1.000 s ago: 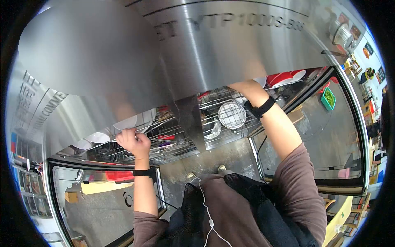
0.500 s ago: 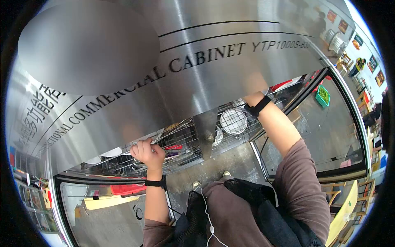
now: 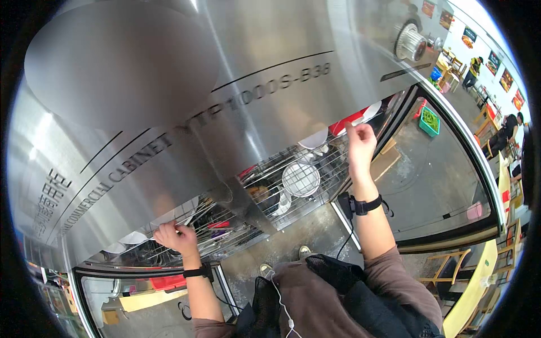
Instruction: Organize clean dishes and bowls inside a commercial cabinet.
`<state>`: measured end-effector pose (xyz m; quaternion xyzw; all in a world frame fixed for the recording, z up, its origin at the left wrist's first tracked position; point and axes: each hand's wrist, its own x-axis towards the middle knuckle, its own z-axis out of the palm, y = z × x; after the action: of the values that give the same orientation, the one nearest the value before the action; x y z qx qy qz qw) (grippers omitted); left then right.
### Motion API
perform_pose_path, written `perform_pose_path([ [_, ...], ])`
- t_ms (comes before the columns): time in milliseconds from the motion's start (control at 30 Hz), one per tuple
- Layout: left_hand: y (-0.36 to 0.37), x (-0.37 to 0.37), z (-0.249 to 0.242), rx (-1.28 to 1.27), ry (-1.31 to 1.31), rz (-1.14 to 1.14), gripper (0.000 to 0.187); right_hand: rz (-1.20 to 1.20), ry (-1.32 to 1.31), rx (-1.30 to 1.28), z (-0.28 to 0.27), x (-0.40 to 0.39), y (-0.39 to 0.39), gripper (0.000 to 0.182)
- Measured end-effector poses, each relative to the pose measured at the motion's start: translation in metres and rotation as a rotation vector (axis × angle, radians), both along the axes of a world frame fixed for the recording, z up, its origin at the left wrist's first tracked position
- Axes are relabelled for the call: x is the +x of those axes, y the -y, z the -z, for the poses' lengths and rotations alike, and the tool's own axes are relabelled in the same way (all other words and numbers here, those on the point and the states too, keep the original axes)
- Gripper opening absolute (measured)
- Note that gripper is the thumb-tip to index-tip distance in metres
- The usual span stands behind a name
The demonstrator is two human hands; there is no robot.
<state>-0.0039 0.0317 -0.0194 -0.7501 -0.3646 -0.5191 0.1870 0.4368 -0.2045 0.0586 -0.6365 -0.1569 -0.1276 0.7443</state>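
Observation:
A stainless-steel cabinet stands in front of me with its glass doors swung open. Inside is a wire rack, with dishes and utensils visible through and around its bars. My left hand is closed, its fingers curled over the rack's wires on the left side. At the right end my right hand has its fingers bent inward, close to a red container; what they hold, if anything, is hidden. White plates sit between the hands, under the wires. Red-handled utensils lie nearer my left hand.
The right glass door and the left glass door stand out on either side of me. Beyond the right one, a green basket of green vegetables rests on the floor. People, tables and chairs are farther right.
My right hand has come out from behind the cabinet front and is now visible with bent fingers. My left hand stays at the rack. The view has shifted towards the cabinet's right side.

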Motion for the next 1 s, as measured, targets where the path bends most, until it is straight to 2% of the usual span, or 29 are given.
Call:
perform_pose_path([
  [67, 0.004, 0.004, -0.002, -0.012, -0.002, -0.016, 0.012, -0.127, -0.383, 0.241, -0.003, 0.011, 0.015, 0.021],
  [100, 0.003, 0.003, -0.001, -0.023, -0.013, -0.031, 0.011, -0.200, -0.408, 0.256, -0.006, 0.015, 0.019, 0.022],
  [233, 0.008, 0.003, -0.004, -0.040, -0.045, -0.058, 0.011, -0.406, -0.412, 0.091, -0.001, 0.034, 0.019, 0.017],
  [333, 0.010, 0.007, -0.005, -0.069, -0.021, -0.085, 0.009, -0.405, -0.385, 0.036, 0.006, 0.041, 0.011, 0.015],
  [600, 0.014, 0.008, -0.006, -0.100, -0.021, -0.096, 0.011, -0.408, -0.448, 0.516, 0.016, 0.040, 0.011, 0.008],
  [767, 0.011, 0.007, -0.004, -0.083, -0.017, -0.092, 0.013, -0.419, -0.388, 0.661, 0.008, 0.023, 0.022, 0.010],
  [800, 0.011, 0.007, -0.003, -0.082, -0.013, -0.095, 0.013, -0.364, -0.435, 0.694, 0.007, 0.022, 0.020, 0.011],
  [867, 0.008, 0.004, -0.003, -0.075, -0.021, -0.086, 0.013, -0.396, -0.375, 0.708, 0.001, 0.015, 0.023, 0.011],
  [933, 0.009, 0.005, -0.004, -0.064, -0.024, -0.069, 0.013, -0.563, -0.233, 0.523, -0.013, -0.002, 0.030, 0.016],
  [1000, 0.008, 0.005, -0.005, -0.038, -0.011, -0.038, 0.011, -0.659, -0.226, 0.394, -0.027, -0.017, 0.026, 0.020],
])
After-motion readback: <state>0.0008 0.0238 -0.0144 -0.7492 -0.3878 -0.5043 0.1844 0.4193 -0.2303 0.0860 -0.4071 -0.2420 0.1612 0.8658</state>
